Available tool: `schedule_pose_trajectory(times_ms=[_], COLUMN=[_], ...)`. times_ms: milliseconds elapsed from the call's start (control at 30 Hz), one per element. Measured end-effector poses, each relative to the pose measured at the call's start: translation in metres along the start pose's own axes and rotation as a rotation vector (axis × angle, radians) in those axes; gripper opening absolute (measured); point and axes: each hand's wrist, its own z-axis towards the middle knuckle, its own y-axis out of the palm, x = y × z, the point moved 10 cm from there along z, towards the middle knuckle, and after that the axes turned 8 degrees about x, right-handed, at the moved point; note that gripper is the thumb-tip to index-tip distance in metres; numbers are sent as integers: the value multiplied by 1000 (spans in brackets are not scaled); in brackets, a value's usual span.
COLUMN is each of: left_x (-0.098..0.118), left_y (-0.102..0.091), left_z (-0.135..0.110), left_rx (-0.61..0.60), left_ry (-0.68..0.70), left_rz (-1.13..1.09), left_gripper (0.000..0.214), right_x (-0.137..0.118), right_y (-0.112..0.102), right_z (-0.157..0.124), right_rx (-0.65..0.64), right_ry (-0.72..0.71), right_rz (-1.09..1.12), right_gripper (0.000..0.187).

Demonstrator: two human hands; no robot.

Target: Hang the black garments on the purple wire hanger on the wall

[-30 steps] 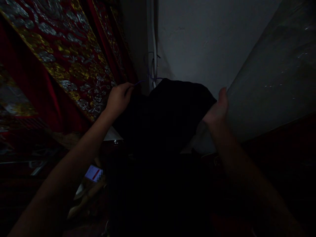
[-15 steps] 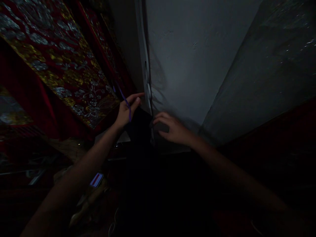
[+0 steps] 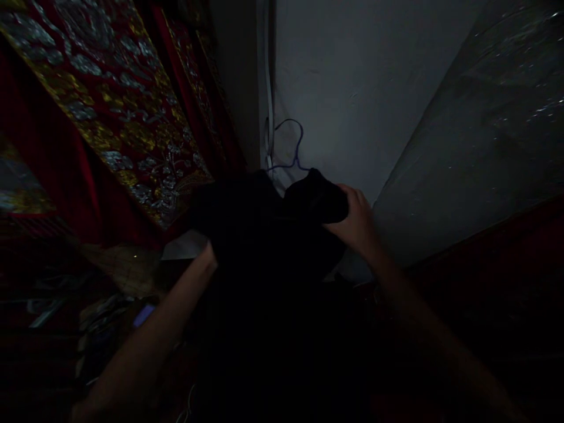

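You have the black garment point(image 3: 249, 205) spread in front of you, upright before the pale wall point(image 3: 348, 88); the purple hanger point(image 3: 296, 160) rises from its neck, the hook standing above the cloth and the two arms running down out of sight behind its edges. Judging by that, getting the hanger in at the neck looks done; whether each arm reaches its shoulder you cannot tell, since the cloth is too dark. The side by your right hand point(image 3: 356, 218) looks like the part left: the cloth there is bunched and lifted, not lying flat over the hanger; your right fingers curl over the top of that fold with the thumb beneath, pinching it between them. Your left hand point(image 3: 210, 257) shows only its edge beside the garment's lower left; the rest is lost in the dark cloth, so you cannot tell whether its fingers are spread or pressed together. The hook comes near the white cable point(image 3: 268, 70) along the wall; whether it catches on anything there you cannot tell, so its final hanging place seems unsettled.
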Motion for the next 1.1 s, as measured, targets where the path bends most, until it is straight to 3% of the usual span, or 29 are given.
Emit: schedule_pose_trajectory(times_ms=[67,133,233,333,433,500,567,633,667,700,767,800,933,1100], left_x=[-27,-48,-60,-63,-72,-82,-93,-99,-101,-101,-98,-96,-94,-106], left_y=[-16,-29,-46,-48,-52,-56,-57,-53,-48,-42,-29,-24,-21,-15], left_z=[-10,-16,-21,-33,-50,-61,-70,-77,-80,-82,-84,-86,-89,-94], left_rx=[-21,43,272,411,470,486,486,467,444,410,334,301,279,252], left_ry=[-97,-142,-54,33,25,-28,-109,-181,-209,-230,-238,-231,-223,-393], left_rz=[-52,-78,-29,-68,-152,-199,-229,-233,-225,-207,-156,-132,-112,-194], left_gripper=[75,76,60,60,59,56,53,51,49,46,43,43,46,41], right_x=[17,14,-16,-41,-46,-45,-37,-25,-23,-30,-62,-77,-97,-75], right_y=[-5,-2,13,22,13,0,-9,1,21,50,99,113,122,107], right_z=[19,40,61,57,31,5,-27,-69,-92,-114,-149,-159,-160,-157], right_rx=[69,90,38,-30,-33,38,155,221,153,-14,-332,-423,-423,-299], right_ry=[63,72,-6,-56,-61,-33,93,354,504,613,686,687,661,754], right_rz=[-31,-44,-49,-60,-13,60,179,360,457,543,691,730,753,801], right_gripper=[84,85,87,90,87,80,64,40,32,35,47,49,48,40])
